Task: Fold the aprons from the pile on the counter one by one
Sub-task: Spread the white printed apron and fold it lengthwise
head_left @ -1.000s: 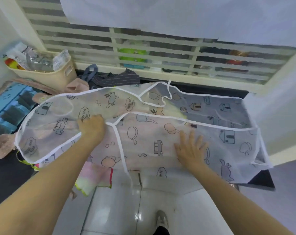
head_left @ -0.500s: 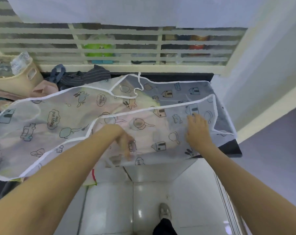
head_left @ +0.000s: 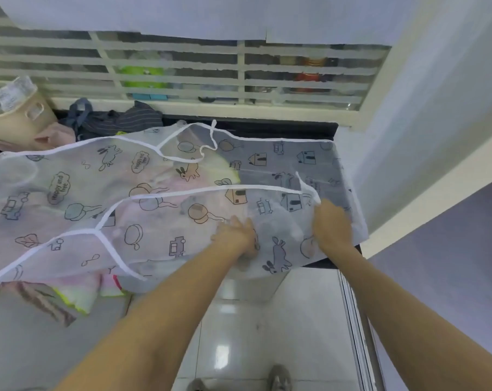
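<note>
Head view. Left forearm reaching forward from bottom centre, left hand lying on the translucent printed apron near the counter's front edge; fingers bent down onto the fabric, but whether pinching it or just pressing, cannot tell. Right forearm coming in from the lower right, right hand just beside the left, knuckles up, fingers curled around the apron's white-trimmed edge and a white strap rising from the fingertips.

Apron spread flat across the dark counter, doubled over on itself, white binding running in a line from the left part to the right hand; near portion hanging over the counter's front edge. Right end close to the white wall.

Under the sheer fabric, pink and yellow-edged cloths, also dangling below the counter. Behind, dark striped cloth bunched against the slatted window, a beige basket at far left. Tiled floor below, shoes at the bottom edge.
</note>
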Tool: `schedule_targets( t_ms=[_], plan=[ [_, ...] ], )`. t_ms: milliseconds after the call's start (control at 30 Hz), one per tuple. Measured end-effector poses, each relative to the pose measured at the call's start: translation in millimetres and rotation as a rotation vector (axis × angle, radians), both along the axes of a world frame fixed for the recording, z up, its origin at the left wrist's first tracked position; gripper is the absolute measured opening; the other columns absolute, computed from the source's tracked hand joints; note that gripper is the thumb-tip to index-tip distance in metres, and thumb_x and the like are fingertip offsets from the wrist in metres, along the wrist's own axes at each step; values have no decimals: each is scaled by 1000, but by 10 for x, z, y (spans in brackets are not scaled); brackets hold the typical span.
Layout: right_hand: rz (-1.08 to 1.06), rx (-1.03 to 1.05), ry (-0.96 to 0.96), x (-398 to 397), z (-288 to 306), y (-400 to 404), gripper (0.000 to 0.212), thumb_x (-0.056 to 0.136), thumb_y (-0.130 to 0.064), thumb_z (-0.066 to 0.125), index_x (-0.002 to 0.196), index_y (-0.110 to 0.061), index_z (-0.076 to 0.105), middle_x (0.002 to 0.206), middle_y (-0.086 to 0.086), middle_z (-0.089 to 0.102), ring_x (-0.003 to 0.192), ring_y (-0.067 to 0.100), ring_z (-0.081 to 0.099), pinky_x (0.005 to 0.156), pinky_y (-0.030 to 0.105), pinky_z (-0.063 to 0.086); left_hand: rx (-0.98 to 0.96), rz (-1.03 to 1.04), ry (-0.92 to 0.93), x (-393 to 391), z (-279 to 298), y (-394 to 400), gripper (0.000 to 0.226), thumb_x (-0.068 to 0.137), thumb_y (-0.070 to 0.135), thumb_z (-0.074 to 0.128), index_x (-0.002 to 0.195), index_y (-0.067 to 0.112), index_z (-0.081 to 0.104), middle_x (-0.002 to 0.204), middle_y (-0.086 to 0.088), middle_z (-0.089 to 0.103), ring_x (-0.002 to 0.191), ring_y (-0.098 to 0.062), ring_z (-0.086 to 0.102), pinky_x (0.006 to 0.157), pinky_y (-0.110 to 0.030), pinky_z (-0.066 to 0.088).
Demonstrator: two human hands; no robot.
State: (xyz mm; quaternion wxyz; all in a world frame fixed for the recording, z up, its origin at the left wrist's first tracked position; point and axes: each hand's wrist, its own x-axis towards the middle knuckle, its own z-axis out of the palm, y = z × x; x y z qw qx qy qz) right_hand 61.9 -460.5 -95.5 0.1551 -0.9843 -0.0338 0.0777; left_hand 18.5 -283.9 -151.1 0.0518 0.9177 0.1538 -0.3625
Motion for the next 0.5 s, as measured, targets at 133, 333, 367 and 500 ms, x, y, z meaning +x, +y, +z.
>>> schedule_targets(
  t_ms=[133,333,367,500],
  plan=[
    [9,-329,72,148,-9,-646,21,95,2,37,111,0,50,107,15,63,98,32,61,68,30,37,44,-90,60,-7,-80,-55,125,72,50,74,144,28,-26,152,-8,-31,139,-51,-3,104,-68,22],
    [232,-602,82,261,-129,-726,64,87,-12,55,141,-9,21,127,11,45,114,27,47,85,33,42,-9,-324,-51,-95,163,-81,108,79,47,68,149,32,-13,156,1,-21,143,-40,-9,110,-61,17],
    [306,-599,-13,305,-117,-627,66,86,-13,55,142,-9,20,128,11,43,116,28,45,87,35,41,-16,-388,-85,-120,172,-6,103,82,49,64,149,31,-11,157,1,-19,144,-34,-8,112,-57,13],
    [560,-289,136,370,-108,7,63,96,-25,45,149,-20,13,156,11,8,140,37,14,108,52,25,54,-420,-221,-233,203,300,89,90,52,51,149,29,-11,158,3,-14,146,-20,-6,115,-47,6]
  ],
)
